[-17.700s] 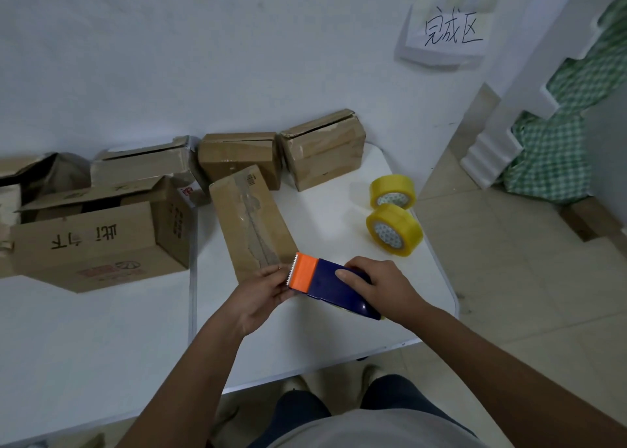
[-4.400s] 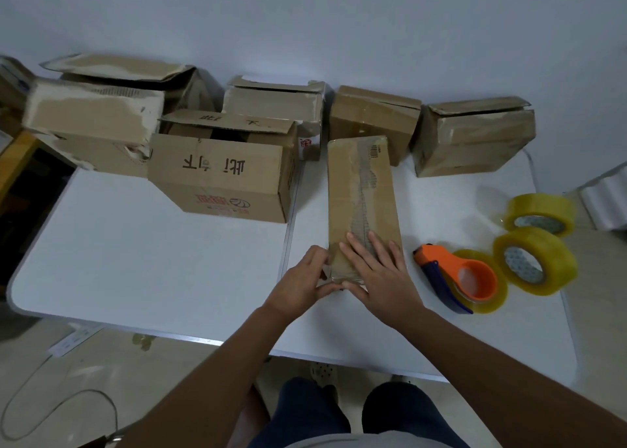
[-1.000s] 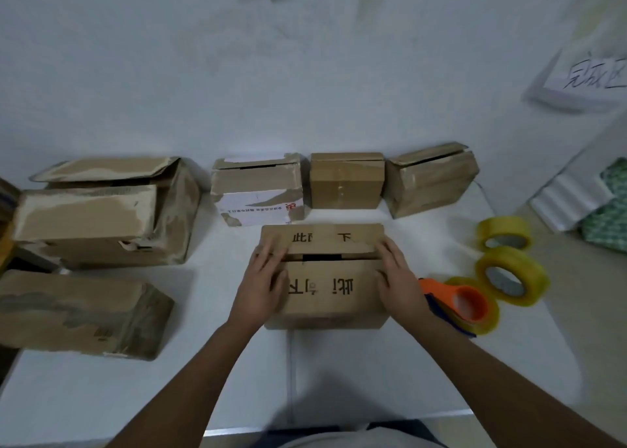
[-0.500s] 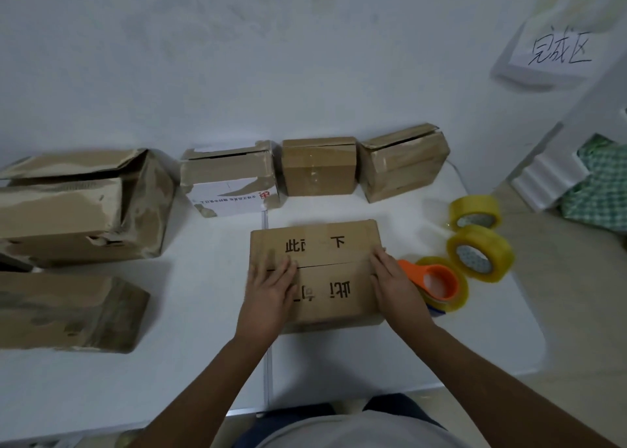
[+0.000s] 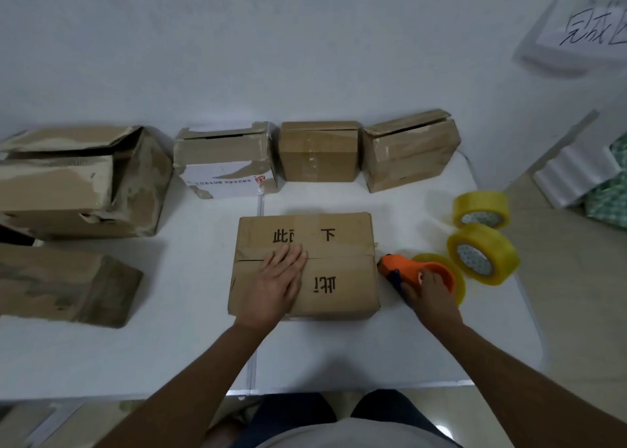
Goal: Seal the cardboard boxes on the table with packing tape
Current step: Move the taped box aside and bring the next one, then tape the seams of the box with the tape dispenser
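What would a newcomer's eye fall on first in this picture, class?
The printed cardboard box at the table's middle, with the left hand pressing flat on its flap seam. Just right of it, the right hand grips the orange tape dispenser, beside two yellow tape rolls.

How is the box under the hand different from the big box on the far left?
The printed box lies closed, flaps meeting flat under the left hand; the big box gapes, its top flap lifted. The printed box looks neat; the big box is torn and crumpled. Both are brown cardboard on the table.
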A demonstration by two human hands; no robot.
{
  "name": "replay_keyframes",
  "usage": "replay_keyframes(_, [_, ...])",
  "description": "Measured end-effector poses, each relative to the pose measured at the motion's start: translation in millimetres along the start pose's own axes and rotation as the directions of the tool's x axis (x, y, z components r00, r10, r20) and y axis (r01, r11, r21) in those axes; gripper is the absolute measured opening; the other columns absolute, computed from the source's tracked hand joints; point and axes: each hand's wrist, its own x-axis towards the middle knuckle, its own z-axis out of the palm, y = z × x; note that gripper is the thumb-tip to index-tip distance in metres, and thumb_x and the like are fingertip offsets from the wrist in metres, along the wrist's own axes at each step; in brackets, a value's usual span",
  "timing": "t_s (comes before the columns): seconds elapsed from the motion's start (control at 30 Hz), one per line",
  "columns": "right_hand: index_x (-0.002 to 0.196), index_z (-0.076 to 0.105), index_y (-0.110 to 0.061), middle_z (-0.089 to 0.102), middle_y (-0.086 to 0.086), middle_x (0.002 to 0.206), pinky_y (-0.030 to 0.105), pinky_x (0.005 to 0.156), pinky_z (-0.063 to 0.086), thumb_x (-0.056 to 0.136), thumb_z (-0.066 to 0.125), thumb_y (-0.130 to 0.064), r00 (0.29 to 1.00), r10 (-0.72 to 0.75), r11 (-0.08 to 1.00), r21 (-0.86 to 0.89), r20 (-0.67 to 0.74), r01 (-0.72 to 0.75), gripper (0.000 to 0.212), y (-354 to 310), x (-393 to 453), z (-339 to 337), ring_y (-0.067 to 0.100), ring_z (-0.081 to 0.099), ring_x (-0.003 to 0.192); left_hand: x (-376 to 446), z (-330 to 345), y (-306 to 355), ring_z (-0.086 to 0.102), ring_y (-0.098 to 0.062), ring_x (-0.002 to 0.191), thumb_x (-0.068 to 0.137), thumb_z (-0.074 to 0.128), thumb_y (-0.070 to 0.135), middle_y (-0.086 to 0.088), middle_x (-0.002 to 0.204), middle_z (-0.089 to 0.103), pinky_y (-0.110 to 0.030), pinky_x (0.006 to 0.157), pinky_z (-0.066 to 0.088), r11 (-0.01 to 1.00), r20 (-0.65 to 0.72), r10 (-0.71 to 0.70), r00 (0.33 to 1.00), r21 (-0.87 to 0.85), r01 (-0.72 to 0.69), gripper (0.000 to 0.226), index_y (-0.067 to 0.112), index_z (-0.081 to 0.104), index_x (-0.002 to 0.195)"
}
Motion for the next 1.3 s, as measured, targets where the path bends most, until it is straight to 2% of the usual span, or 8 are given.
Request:
replay_keyframes(0.13, [0.126,0.049,-0.044,0.061,-0.009,0.117,0.038,0.08,0.056,0.081,0.045,-0.063,0.992,-0.082,0.987,-0.131,0.093,0.094,0.049,50.6,55.7,46.1,0.017,0.061,0.099,-0.8,-0.7,1.4,0.048,-0.03,0.135,0.099,0.042,0.022,-0.009,0.143,0.054,-0.04,0.115,0.028,1.0,0.031,-0.023,0.999,-0.001,0.023,0.044,0.007,0.058,0.137])
replay_keyframes(0.3, [0.102,0.048,-0.004,0.059,0.015,0.091,0.038,0.06,0.042,0.098,0.049,-0.035,0.998,0.022,0.997,-0.077,-0.061,-0.027,0.032,-4.1,12.4,2.1,0.033,0.06,0.078,-3.3,-1.0,1.7,0.044,-0.027,0.138,0.099,0.042,0.023,-0.006,0.147,0.051,-0.039,0.117,0.027,0.999,0.062,-0.041,0.997,-0.004,0.041,0.045,0.009,0.055,0.139])
replay_keyframes(0.57, [0.102,0.056,-0.011,0.064,0.006,0.09,0.039,0.068,0.049,0.101,0.044,-0.043,0.955,0.055,0.805,0.579,-0.291,0.13,0.034,-82.7,-26.8,-94.9,0.021,0.062,0.079,-1.8,1.4,2.2,0.047,-0.027,0.136,0.098,0.041,0.023,-0.007,0.144,0.054,-0.037,0.118,0.024,1.0,0.007,-0.019,1.0,-0.01,0.019,0.045,0.009,0.058,0.137])
replay_keyframes(0.77, [0.085,0.063,-0.021,0.065,-0.008,0.072,0.014,0.054,0.04,0.089,0.048,-0.062,0.933,-0.293,0.854,0.381,-0.209,0.354,0.044,-175.6,-53.6,-114.8,0.001,0.06,0.064,-0.8,-3.5,4.1,0.05,-0.024,0.132,0.096,0.044,0.023,-0.007,0.138,0.06,-0.034,0.117,0.026,1.0,-0.05,0.001,0.999,0.001,-0.001,0.043,0.008,0.063,0.132])
replay_keyframes(0.97, [0.083,0.065,-0.023,0.068,-0.007,0.075,0.032,0.07,0.053,0.086,0.046,-0.07,0.87,-0.49,0.861,0.133,-0.05,0.492,0.05,-214.3,-45.6,-77.3,0.006,0.063,0.068,-2.9,-14.3,-2.9,0.06,-0.018,0.113,0.095,0.054,0.017,-0.007,0.115,0.07,-0.036,0.098,0.049,0.976,-0.045,-0.02,0.999,-0.219,0.01,0.026,0.007,0.07,0.113])
replay_keyframes(1.1, [0.093,0.067,-0.025,0.07,-0.009,0.082,0.033,0.072,0.054,0.081,0.042,-0.076,0.84,-0.542,0.84,0.055,0.04,0.539,0.058,-214.4,-41.5,-72.8,0.005,0.063,0.073,-12.0,-37.5,-21.0,0.054,-0.009,0.107,0.09,0.062,0.0,-0.006,0.118,0.068,-0.015,0.089,0.044,0.945,-0.019,-0.137,0.99,-0.302,0.125,0.028,0.008,0.068,0.116])
replay_keyframes(1.2, [0.101,0.067,-0.027,0.071,-0.01,0.089,0.029,0.075,0.055,0.086,0.046,-0.07,0.815,-0.573,0.819,0.015,0.089,0.574,0.05,-220.6,-43.9,-72.2,0.005,0.064,0.078,-7.4,-73.5,-17.0,0.061,-0.003,0.093,0.097,0.059,0.01,0.0,0.11,0.073,-0.007,0.082,0.045,0.709,0.149,-0.467,0.872,-0.526,0.47,0.019,0.014,0.072,0.111])
replay_keyframes(1.3, [0.112,0.063,-0.026,0.07,-0.01,0.098,0.022,0.075,0.053,0.087,0.05,-0.065,0.814,-0.565,0.823,0.036,0.136,0.566,0.048,-226.0,-47.3,-73.8,0.006,0.065,0.086,10.5,-105.3,-14.6,0.07,-0.016,0.101,0.103,0.052,0.03,-0.003,0.107,0.075,-0.031,0.088,0.054,0.03,0.535,-0.55,0.642,-0.756,0.654,0.025,0.016,0.071,0.112])
